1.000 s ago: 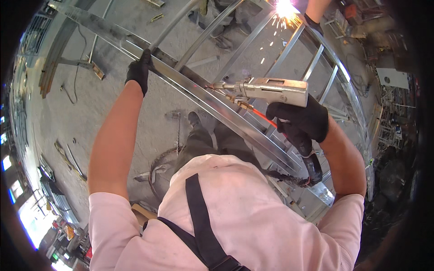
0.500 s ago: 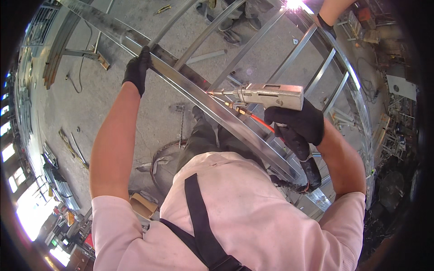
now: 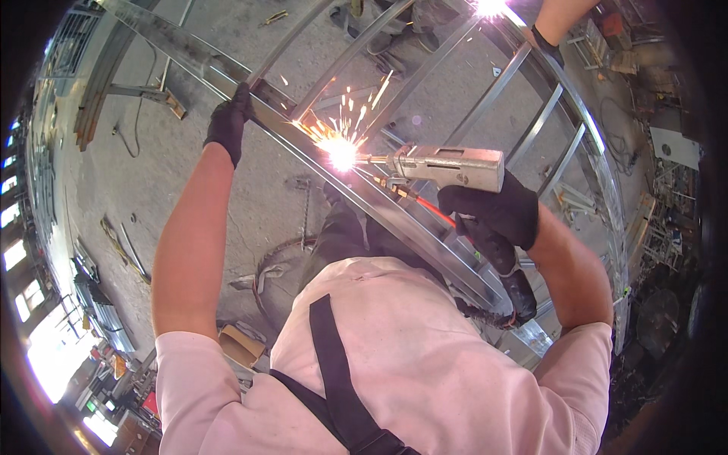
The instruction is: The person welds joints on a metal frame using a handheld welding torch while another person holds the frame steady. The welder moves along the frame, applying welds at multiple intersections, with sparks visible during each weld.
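My right hand (image 3: 500,208), in a black glove, is closed round the grip of a silver welding gun (image 3: 451,165). The gun's thin nozzle points left at the near rail of a metal frame (image 3: 402,212). A white-hot glare (image 3: 343,155) burns at the nozzle's tip and hides the spot it touches; orange sparks fly up and left from it. A red-orange hose (image 3: 436,212) runs beneath the gun. Farther up the same rail, my gloved left hand (image 3: 229,125) is closed on the rail's edge, its fingertips partly hidden.
At the top right, another person's gloved hand (image 3: 549,47) rests by the frame, near a second welding glare (image 3: 491,7). Another person's shoes (image 3: 393,39) show at the top. Rusty beams (image 3: 98,91) lie left; an open cardboard box (image 3: 241,346) sits near my left side.
A bright weld glare and flying sparks have appeared at the nozzle's tip. The welding gun and my right hand have shifted slightly left and down; my left hand stays on the rail.
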Tool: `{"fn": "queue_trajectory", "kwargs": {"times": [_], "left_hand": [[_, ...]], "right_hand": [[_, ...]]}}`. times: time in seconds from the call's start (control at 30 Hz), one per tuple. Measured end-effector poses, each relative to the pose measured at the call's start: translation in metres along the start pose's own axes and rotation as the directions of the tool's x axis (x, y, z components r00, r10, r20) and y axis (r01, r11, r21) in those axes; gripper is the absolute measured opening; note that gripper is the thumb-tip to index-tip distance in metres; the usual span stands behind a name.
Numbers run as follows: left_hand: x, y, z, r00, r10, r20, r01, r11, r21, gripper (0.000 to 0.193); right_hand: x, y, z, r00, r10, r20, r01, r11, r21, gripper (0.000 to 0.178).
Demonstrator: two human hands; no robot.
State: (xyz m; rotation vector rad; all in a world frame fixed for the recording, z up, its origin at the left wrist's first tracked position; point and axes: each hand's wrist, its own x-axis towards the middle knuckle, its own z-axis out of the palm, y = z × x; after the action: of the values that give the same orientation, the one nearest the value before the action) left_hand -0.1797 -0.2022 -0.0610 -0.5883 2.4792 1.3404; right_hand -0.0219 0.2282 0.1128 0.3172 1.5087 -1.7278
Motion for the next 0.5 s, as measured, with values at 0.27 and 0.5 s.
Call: {"fn": "queue_trajectory", "kwargs": {"times": [0.27,0.5], "left_hand": [[0.0015,0.0009,-0.0001,1.000,-0.026,0.003,0.026,0.997,0.075,0.057],[0.0032,-0.0020,-0.0021,1.000,-0.008,0.029,0.007,0.999,0.048,0.062]], "right_hand": [[0.0016,0.0046,-0.0030,1.000,-0.008,0.003,0.008,0.997,-0.082,0.042],[-0.0006,0.0032,0.0006,0.999,0.034,-0.042,-0.037,0.997,-0.061,0.041]]}}
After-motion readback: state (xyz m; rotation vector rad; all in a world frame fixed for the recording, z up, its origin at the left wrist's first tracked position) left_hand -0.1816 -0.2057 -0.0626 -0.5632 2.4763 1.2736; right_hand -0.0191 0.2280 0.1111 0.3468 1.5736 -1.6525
